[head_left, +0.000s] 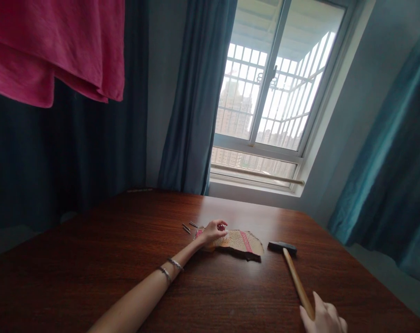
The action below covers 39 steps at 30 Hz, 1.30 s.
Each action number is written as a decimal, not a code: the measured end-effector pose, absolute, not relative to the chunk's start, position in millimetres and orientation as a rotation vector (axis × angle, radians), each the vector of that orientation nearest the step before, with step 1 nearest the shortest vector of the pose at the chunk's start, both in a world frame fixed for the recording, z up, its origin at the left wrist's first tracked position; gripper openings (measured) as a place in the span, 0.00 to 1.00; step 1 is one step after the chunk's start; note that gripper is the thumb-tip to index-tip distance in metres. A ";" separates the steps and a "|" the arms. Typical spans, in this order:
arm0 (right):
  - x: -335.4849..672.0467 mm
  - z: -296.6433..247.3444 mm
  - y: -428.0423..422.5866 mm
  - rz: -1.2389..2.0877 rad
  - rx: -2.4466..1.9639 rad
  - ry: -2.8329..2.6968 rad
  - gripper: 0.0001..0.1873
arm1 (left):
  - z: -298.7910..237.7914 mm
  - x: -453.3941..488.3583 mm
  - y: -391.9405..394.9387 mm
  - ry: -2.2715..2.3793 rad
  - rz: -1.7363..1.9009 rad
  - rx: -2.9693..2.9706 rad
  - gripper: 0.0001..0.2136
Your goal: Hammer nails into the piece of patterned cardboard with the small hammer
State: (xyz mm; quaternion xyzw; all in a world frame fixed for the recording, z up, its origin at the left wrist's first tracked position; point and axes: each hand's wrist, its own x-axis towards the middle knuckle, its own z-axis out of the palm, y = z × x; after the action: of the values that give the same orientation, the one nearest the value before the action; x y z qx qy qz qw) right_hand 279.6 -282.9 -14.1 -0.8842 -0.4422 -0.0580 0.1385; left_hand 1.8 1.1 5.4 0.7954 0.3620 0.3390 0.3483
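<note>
My left hand (214,231) reaches out over the near left end of a flat piece of corrugated cardboard (242,243) with pink stripes. Its fingers are curled in a pinch, and what they hold is too small to make out. Two or three nails (187,227) lie on the table just left of that hand. My right hand (322,317) is at the bottom right, wrapped round the end of a hammer's wooden handle (297,282). The hammer's black head (282,248) rests on the table right of the cardboard.
The dark wooden table (126,259) fills the lower view. A window (272,92) with teal curtains (196,92) is behind it. A pink cloth (57,46) hangs at the upper left.
</note>
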 end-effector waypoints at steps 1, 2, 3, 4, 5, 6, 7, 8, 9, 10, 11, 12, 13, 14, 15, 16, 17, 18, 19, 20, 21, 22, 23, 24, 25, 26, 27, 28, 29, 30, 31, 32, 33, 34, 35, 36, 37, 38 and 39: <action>269.5 -3.1 -274.3 -0.256 -2.527 -1.286 0.26 | 5.9 1.3 1.0 0.924 0.892 2.051 0.17; 257.8 8.4 -263.3 -0.333 -2.483 -1.301 0.26 | 6.7 0.8 0.8 0.911 0.915 2.038 0.18; 245.1 19.8 -250.1 -0.365 -2.419 -1.364 0.25 | 7.6 0.1 0.6 0.900 0.940 2.021 0.18; 231.8 30.6 -235.0 -0.381 -2.334 -1.443 0.24 | 8.6 -0.6 0.5 0.889 0.966 2.001 0.18; 218.6 40.0 -218.6 -0.377 -2.232 -1.532 0.22 | 9.5 -1.4 0.3 0.881 0.988 1.977 0.19; 206.2 47.7 -201.3 -0.346 -2.125 -1.631 0.21 | 10.3 -2.1 0.2 0.874 1.009 1.947 0.20; 195.1 53.3 -183.9 -0.301 -2.037 -1.695 0.19 | 10.9 -2.8 0.2 0.861 1.029 1.915 0.20; 185.6 56.6 -166.9 -0.234 -1.966 -1.741 0.18 | 11.2 -3.5 0.1 0.843 1.049 1.880 0.21; 178.0 57.7 -150.9 -0.172 -1.905 -1.785 0.17 | 11.2 -4.0 0.0 0.823 1.071 1.844 0.22; 172.2 56.8 -136.3 -0.118 -1.869 -1.808 0.16 | 11.1 -4.4 -0.1 0.806 1.089 1.809 0.22; 168.1 54.4 -123.5 -0.079 -1.850 -1.815 0.16 | 10.8 -4.6 -0.3 0.794 1.096 1.777 0.23; 165.6 50.6 -112.7 -0.058 -1.836 -1.817 0.15 | 10.4 -4.7 -0.6 0.791 1.098 1.751 0.23; 164.2 46.2 -104.1 -0.056 -1.823 -1.815 0.14 | 10.0 -4.6 -1.0 0.798 1.101 1.733 0.23; 163.6 41.3 -97.5 -0.070 -1.813 -1.807 0.14 | 9.7 -4.4 -1.4 0.813 1.111 1.724 0.22; 163.6 36.5 -92.8 -0.093 -1.808 -1.798 0.14 | 9.7 -4.0 -1.6 0.833 1.129 1.723 0.20; 164.0 31.9 -89.8 -0.117 -1.806 -1.791 0.14 | 10.0 -3.5 -1.6 0.859 1.153 1.727 0.19; 164.5 27.8 -88.2 -0.139 -1.811 -1.784 0.14 | 10.7 -3.2 -1.0 0.888 1.182 1.732 0.16; 165.1 24.2 -87.6 -0.153 -1.817 -1.782 0.14 | 12.2 -3.1 0.3 0.922 1.205 1.738 0.14; 165.8 21.3 -87.7 -0.158 -1.824 -1.780 0.14 | 14.5 -3.8 2.5 0.961 1.215 1.746 0.13; 166.5 19.1 -88.2 -0.154 -1.831 -1.780 0.14 | 18.0 -5.4 5.8 1.008 1.209 1.757 0.12; 167.2 17.5 -88.8 -0.144 -1.840 -1.778 0.14 | 22.7 -8.6 10.1 1.064 1.177 1.773 0.12; 167.9 16.5 -89.4 -0.133 -1.850 -1.771 0.14 | 28.7 -13.5 15.2 1.126 1.122 1.798 0.12; 168.7 16.0 -89.9 -0.120 -1.863 -1.762 0.14 | 35.8 -20.3 20.7 1.202 1.038 1.823 0.11; 169.4 15.8 -90.3 -0.108 -1.873 -1.756 0.14 | 43.8 -29.1 26.4 1.282 0.923 1.846 0.11; 170.0 16.0 -90.5 -0.100 -1.878 -1.753 0.14 | 52.3 -39.5 31.6 1.351 0.800 1.873 0.10; 170.5 16.4 -90.7 -0.095 -1.876 -1.754 0.14 | 60.9 -51.0 36.1 1.426 0.697 1.913 0.08; 171.0 17.0 -91.0 -0.094 -1.870 -1.753 0.14 | 69.0 -62.9 39.4 1.502 0.617 1.953 0.07; 171.2 17.7 -91.4 -0.097 -1.859 -1.753 0.14 | 76.4 -74.5 41.4 1.581 0.537 1.971 0.07; 171.4 18.5 -92.0 -0.103 -1.847 -1.752 0.14 | 82.7 -85.2 42.1 1.645 0.459 1.975 0.07; 171.4 19.3 -92.8 -0.111 -1.835 -1.748 0.14 | 87.6 -94.3 41.7 1.690 0.372 1.945 0.06; 171.3 20.2 -93.8 -0.122 -1.826 -1.743 0.14 | 91.3 -101.5 40.6 1.713 0.291 1.899 0.06; 171.1 21.1 -94.8 -0.134 -1.817 -1.737 0.14 | 93.7 -106.8 38.9 1.722 0.228 1.855 0.07; 170.8 22.0 -95.9 -0.144 -1.811 -1.734 0.14 | 95.1 -110.2 36.9 1.724 0.181 1.816 0.08; 170.4 22.8 -97.0 -0.151 -1.808 -1.729 0.14 | 95.5 -112.1 35.0 1.723 0.151 1.790 0.09; 169.9 23.5 -98.0 -0.157 -1.807 -1.723 0.14 | 95.3 -112.8 33.2 1.724 0.133 1.775 0.10; 169.5 24.2 -98.9 -0.161 -1.805 -1.719 0.14 | 94.6 -112.6 31.6 1.727 0.121 1.769 0.11; 169.0 24.7 -99.7 -0.162 -1.802 -1.718 0.14 | 93.5 -111.8 30.2 1.729 0.110 1.762 0.12; 168.7 25.0 -100.3 -0.161 -1.799 -1.718 0.14 | 92.1 -110.7 29.0 1.731 0.111 1.753 0.13; 168.4 25.2 -100.9 -0.160 -1.796 -1.715 0.14 | 90.5 -109.4 27.9 1.731 0.130 1.740 0.13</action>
State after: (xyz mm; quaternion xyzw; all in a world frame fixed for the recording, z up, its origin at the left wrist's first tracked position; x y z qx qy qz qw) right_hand 168.4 -100.9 25.2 -0.6836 -0.6528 -0.0609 0.3207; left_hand -109.4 27.9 90.5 0.6671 0.6634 0.0500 0.3353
